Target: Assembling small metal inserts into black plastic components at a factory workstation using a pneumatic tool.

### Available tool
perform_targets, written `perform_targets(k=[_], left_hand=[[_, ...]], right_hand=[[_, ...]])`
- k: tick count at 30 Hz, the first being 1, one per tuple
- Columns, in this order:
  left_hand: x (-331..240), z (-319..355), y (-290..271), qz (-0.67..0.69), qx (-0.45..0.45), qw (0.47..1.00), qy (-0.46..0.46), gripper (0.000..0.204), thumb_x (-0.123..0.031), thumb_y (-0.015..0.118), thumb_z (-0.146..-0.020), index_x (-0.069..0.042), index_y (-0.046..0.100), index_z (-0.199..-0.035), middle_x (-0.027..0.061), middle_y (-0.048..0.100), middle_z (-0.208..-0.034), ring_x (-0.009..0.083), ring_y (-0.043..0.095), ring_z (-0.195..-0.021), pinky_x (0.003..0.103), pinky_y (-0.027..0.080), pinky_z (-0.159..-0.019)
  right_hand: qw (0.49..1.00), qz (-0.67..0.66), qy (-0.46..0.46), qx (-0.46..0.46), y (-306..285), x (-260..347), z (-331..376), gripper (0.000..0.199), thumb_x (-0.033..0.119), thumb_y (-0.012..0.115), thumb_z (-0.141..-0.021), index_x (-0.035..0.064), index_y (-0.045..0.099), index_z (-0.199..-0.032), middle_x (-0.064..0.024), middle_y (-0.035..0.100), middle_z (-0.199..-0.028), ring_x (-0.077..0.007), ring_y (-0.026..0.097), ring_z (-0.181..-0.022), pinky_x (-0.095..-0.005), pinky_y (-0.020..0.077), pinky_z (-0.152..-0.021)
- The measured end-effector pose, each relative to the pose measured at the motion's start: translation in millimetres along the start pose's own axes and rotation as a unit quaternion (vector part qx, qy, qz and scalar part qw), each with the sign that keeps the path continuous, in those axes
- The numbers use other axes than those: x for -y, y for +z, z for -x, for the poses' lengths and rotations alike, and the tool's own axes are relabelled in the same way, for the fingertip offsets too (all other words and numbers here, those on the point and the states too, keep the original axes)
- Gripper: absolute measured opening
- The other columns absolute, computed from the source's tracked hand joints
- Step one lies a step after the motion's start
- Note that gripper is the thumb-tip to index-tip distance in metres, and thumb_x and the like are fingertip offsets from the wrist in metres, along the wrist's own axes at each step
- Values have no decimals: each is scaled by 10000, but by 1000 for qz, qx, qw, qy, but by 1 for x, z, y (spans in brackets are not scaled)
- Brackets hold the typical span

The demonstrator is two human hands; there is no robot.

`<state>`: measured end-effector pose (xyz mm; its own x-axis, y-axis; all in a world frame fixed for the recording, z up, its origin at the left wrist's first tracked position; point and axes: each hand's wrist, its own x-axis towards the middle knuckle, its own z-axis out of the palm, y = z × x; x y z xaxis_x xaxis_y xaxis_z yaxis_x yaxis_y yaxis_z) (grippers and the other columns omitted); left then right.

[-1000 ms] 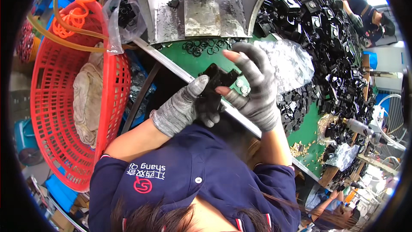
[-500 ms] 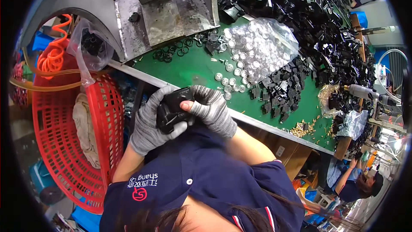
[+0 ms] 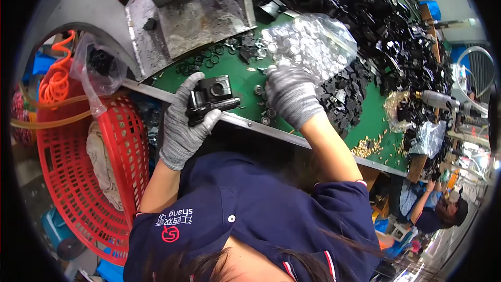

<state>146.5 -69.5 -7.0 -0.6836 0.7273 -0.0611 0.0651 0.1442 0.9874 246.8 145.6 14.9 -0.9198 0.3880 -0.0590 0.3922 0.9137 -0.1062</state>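
Observation:
My left hand (image 3: 182, 125), in a grey knit glove, is closed around a black plastic housing (image 3: 215, 90). The housing has a round opening in its upper face and a short cylindrical stub on its right side. It is held above the front edge of the green worktable (image 3: 242, 86). My right hand (image 3: 293, 94), also gloved, is over the table at the near left side of a heap of clear round caps (image 3: 300, 39). Its fingertips point down and away among the loose caps, hidden by the back of the hand and blurred.
Black rings (image 3: 213, 61) lie left of the caps, beside a metal press base (image 3: 188, 26). Small black parts (image 3: 344, 94) and brass pieces (image 3: 367, 147) are on the right. A power screwdriver (image 3: 441, 100) lies beyond. A red basket (image 3: 55, 177) stands at my left; a co-worker (image 3: 438, 211) sits far right.
My right hand has left the black housing and moved right and forward to the caps. My left hand keeps the housing, now turned so its round opening shows.

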Motion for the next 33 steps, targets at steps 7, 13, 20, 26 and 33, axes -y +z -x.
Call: perform_targets(k=[7,13,20,26,33], left_hand=[[2,1,-1,27,-38,998,44,677,-52,724,-764,-75,429,-1372,107,607,-1152,192,597,-1046,307,478,-911],[-11,-11,12,-23,-41,992,115,707,-15,725,-739,-55,417,-1374,147,570,-1246,280,601,-1103,339,474,-951],[-17,-4,3,-31,-90,989,117,745,-20,724,-746,-92,390,-1409,76,533,-1313,192,545,-1155,314,445,-976],[-19,-13,-12,-6,-100,989,113,698,-30,719,-775,-96,407,-1397,71,543,-1289,181,550,-1135,308,466,-949],[-25,-66,-33,133,-174,967,132,550,-63,718,-834,-105,469,-1323,66,564,-1212,118,606,-935,238,549,-730]], right_hand=[[840,-537,71,35,-21,10,2,166,69,713,-765,-4,699,-914,-114,679,-983,-198,647,-815,-321,520,-730],[777,-611,-51,-140,-12,50,-2,139,34,726,-775,-4,728,-908,-116,665,-1051,-160,619,-921,-274,502,-799],[652,-758,5,-34,-12,68,-15,184,14,703,-804,4,716,-987,-84,657,-1109,-158,611,-1002,-279,487,-880],[648,-758,27,63,-29,72,-31,324,0,690,-816,16,659,-1139,-71,646,-1147,-151,607,-1027,-290,474,-927],[725,-678,-25,-123,7,40,-21,319,-14,675,-819,12,647,-1136,-70,670,-1065,-145,615,-984,-285,479,-895]])
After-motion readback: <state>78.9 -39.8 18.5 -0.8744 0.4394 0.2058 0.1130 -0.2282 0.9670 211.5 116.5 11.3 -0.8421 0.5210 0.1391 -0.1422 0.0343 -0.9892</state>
